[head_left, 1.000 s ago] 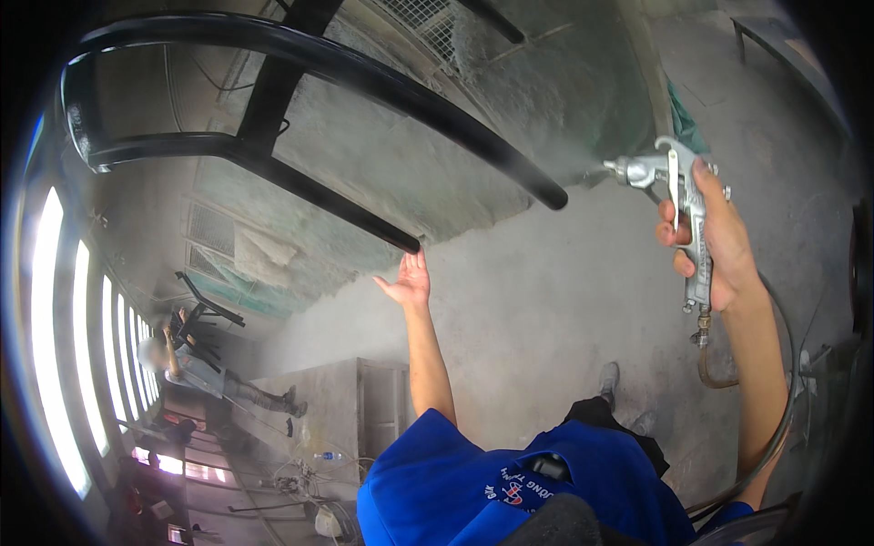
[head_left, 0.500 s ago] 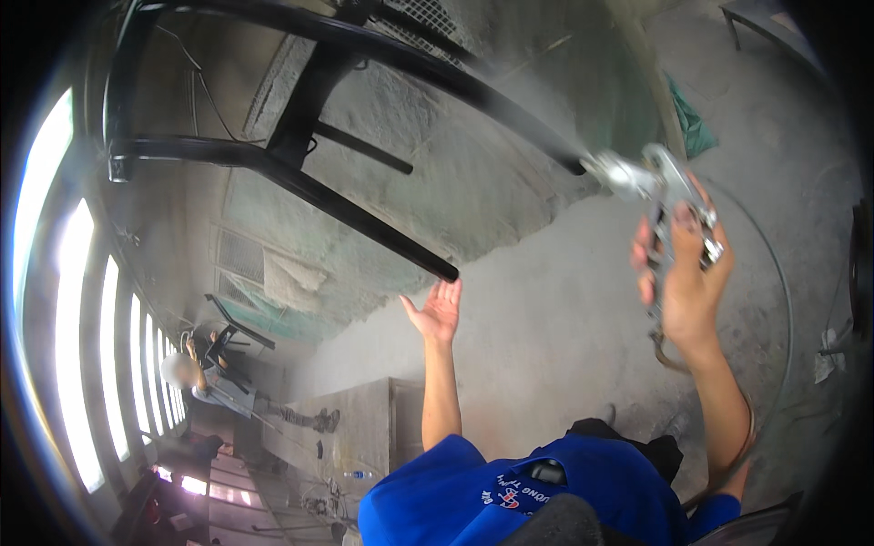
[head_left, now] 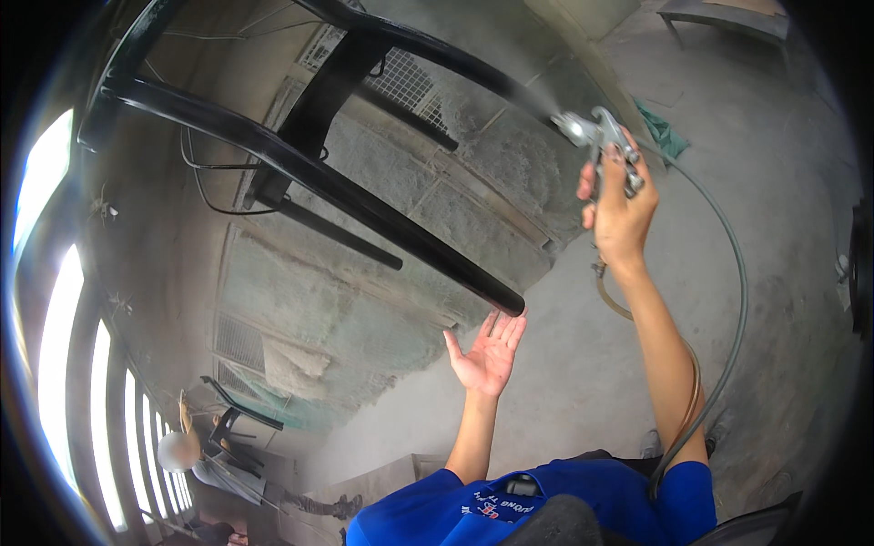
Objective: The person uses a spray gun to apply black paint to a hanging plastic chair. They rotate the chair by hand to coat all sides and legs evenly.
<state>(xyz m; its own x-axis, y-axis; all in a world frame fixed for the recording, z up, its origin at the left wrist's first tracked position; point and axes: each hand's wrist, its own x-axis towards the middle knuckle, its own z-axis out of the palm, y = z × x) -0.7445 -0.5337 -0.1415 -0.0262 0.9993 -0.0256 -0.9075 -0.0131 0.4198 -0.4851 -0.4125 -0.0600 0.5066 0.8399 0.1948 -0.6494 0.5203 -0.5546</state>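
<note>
One spray gun (head_left: pixel 592 132); one hose (head_left: pixel 728 300); one black frame (head_left: pixel 346 196).

The black frame (head_left: pixel 364 196) is glossy metal, the spray gun (head_left: pixel 596 132) bare dull metal, the floor (head_left: pixel 783 182) rough dusty concrete.

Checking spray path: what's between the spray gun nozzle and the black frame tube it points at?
Head view: only a thin paint mist between the spray gun in the right hand and the black frame. The open left hand sits lower, at a leg's end.

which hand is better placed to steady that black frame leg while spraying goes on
Left. The left hand is open, palm up, fingertips at the end of the frame leg. The right hand is full, gripping the spray gun.
</note>
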